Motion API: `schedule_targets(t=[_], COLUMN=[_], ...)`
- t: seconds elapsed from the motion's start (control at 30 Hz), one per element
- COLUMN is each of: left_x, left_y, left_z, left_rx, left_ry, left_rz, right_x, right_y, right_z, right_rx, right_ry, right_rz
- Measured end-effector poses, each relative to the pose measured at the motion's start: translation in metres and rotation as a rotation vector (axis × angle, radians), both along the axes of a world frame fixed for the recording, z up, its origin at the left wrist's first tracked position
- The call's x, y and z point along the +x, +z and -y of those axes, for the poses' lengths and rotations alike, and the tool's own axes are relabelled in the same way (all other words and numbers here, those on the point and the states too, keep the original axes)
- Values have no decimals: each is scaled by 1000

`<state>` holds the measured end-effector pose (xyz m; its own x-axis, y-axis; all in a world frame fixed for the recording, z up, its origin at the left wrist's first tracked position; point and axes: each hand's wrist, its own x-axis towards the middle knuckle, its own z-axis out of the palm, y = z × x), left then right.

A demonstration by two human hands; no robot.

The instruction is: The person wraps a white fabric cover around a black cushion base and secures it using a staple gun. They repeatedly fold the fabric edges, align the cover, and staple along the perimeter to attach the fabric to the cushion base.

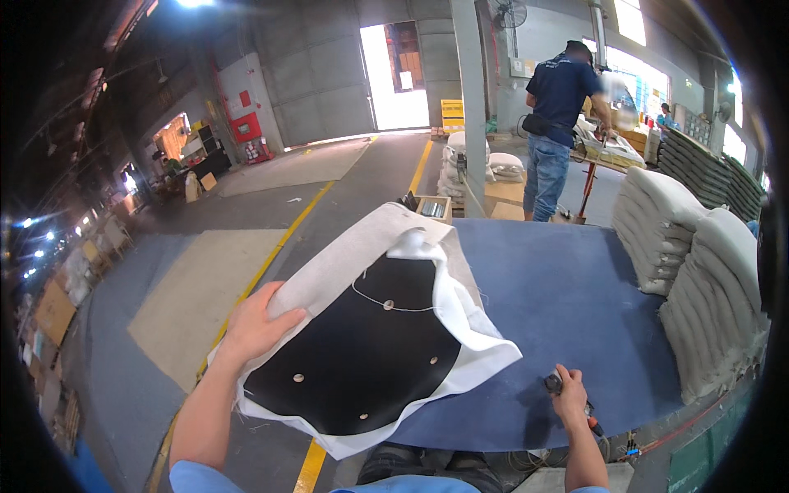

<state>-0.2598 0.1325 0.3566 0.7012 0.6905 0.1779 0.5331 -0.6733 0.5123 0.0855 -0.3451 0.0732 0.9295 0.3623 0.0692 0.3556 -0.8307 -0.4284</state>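
Observation:
A black seat panel with several round holes lies underside up, wrapped at its edges in light grey fabric and white padding. A loose thread crosses it. My left hand grips the fabric edge on the panel's left side, thumb on top and fingers underneath. To the right of the panel, above the table's near edge, my right hand is closed around a dark tool with an orange-red end; it looks like a staple gun, partly hidden by the hand. The tool is apart from the panel.
The panel rests partly on a blue table. Stacked grey fabric covers stand on its right. A small box of metal strips sits beyond the far left corner. Hoses run below the near edge. Another person works farther back.

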Motion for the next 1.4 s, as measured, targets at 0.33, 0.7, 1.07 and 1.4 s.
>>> schedule_targets(t=[0.33, 0.7, 1.07, 1.4], left_x=[27, 137, 60, 3], left_y=[52, -180, -306, -228], left_z=[5, 154, 96, 4], left_rx=[50, -295, -1265, -1148], left_ry=[-299, -1046, -50, 68], left_rz=[-430, -101, -139, 493], right_x=[-58, -90, -53, -3], right_y=[128, 187, 114, 101], right_z=[-97, -42, 48, -126], right_rx=[443, 1343, 971, 1031], right_ry=[561, 192, 6, 232], right_rz=[-352, -518, -661, -626])
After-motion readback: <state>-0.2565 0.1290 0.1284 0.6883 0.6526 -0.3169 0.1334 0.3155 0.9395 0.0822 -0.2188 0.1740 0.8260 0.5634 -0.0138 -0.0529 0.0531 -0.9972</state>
